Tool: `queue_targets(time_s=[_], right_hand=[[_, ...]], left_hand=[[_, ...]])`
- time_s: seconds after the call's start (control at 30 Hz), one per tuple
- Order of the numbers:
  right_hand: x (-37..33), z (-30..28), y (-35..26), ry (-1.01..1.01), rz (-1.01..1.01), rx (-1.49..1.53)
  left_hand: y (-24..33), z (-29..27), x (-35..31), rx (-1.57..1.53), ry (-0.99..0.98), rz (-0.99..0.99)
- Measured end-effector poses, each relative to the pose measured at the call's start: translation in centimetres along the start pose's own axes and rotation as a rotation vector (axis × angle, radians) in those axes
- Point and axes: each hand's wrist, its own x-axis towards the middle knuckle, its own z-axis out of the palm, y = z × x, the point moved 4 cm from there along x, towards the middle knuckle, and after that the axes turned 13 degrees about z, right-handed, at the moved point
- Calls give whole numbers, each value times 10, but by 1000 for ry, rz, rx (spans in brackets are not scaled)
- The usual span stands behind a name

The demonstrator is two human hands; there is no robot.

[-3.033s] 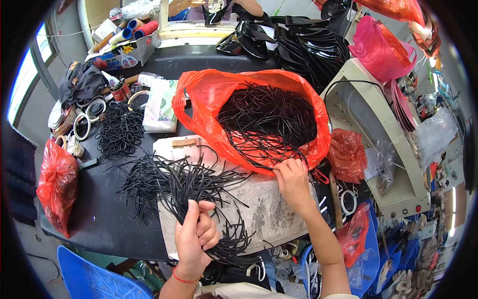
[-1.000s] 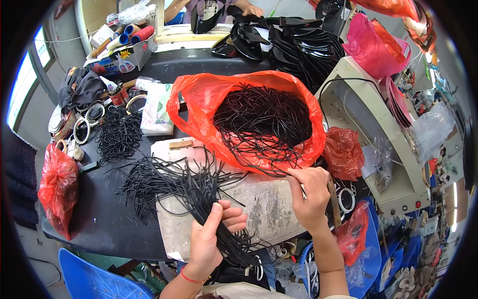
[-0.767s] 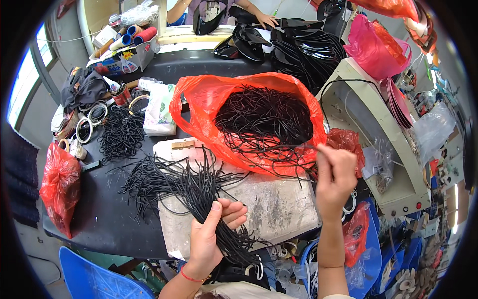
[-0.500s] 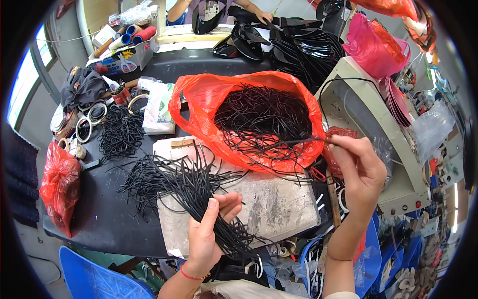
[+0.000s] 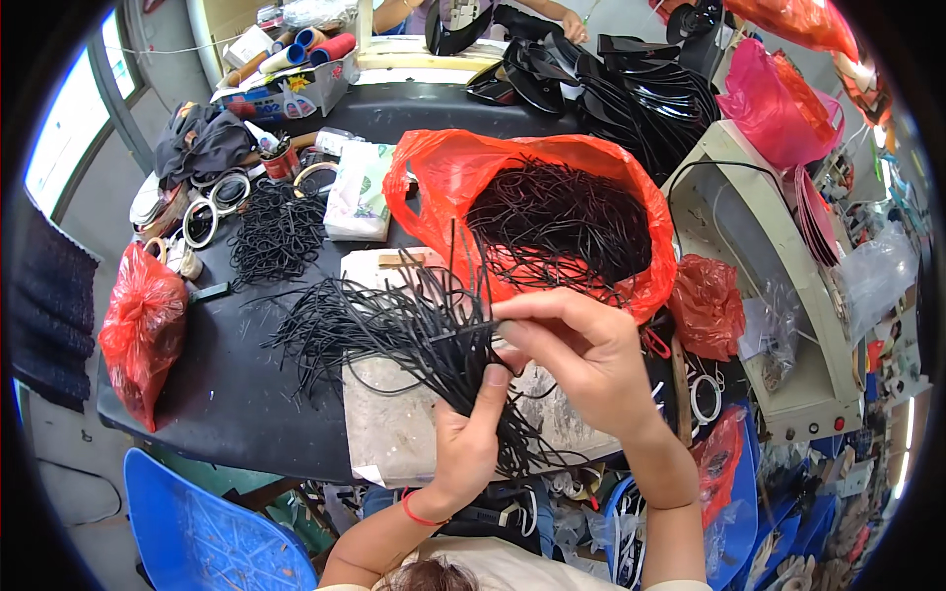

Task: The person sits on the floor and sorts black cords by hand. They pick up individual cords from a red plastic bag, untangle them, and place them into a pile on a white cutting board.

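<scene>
At far left, hanging at the edge of the black bench (image 5: pixel 227 394), a stuffed red plastic bag (image 5: pixel 141 330); under it, by the lower edge, a blue plastic chair (image 5: pixel 202 537). Further on the bench, some white and metal rings (image 5: pixel 205 212) beside a dark cloth (image 5: pixel 202 143), then a small separate heap of black cords (image 5: pixel 276 231) and a white packet (image 5: pixel 357 192) just next to it. In the middle, a worn light board (image 5: pixel 394 433) lying on the bench, with a fan of black cord pieces (image 5: pixel 384 325) spread over its upper left part and reaching onto the bench. Left hand (image 5: pixel 468 438) coming up from the lower edge, red band on the wrist, grip clenched around the gathered end of this bundle, thumb pressed up along the cords; loose ends hanging below the fist. Right hand (image 5: pixel 581 350) just beside and a little above, nearly touching the left thumb, grip pinched with thumb and forefinger on a single black cord (image 5: pixel 463 333) that lies across the bundle at its top. Behind both hands, a large open orange-red bag (image 5: pixel 453 172) full of tangled black cords (image 5: pixel 567 222), its lower rim close to the right hand. Right of it, a small crumpled red bag (image 5: pixel 705 305), then a beige machine housing (image 5: pixel 778 266) with a pink bag (image 5: pixel 774 98) above. At the far top, a pile of black shoe parts (image 5: pixel 631 84) and another person's hand (image 5: pixel 574 25).
</scene>
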Motion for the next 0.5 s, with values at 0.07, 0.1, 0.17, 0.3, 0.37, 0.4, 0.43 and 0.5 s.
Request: queue_targets(time_s=[0.07, 0.1, 0.17, 0.3, 0.37, 0.4, 0.43, 0.5], right_hand=[[2, 9, 4, 21, -9, 45], [5, 17, 7, 39, -71, 84], [7, 26, 13, 114, -186, 86], [5, 25, 8, -25, -199, 61], [10, -6, 11, 105, -127, 126], [11, -29, 22, 195, -114, 93], [6, -55, 42, 348, -115, -35], [-13, -91, 81, 532, -82, -389]], left_hand=[[-1, 4, -3, 5, 40, 19], [2, 9, -3, 23, 78, 45], [-5, 3, -6, 120, 89, 16], [4, -4, -9, 66, 77, -95], [17, -11, -3, 58, 86, -184], [23, -19, 1, -65, 282, -186], [32, -22, 9, -155, 272, -75], [34, -35, 24, -298, 303, -19]])
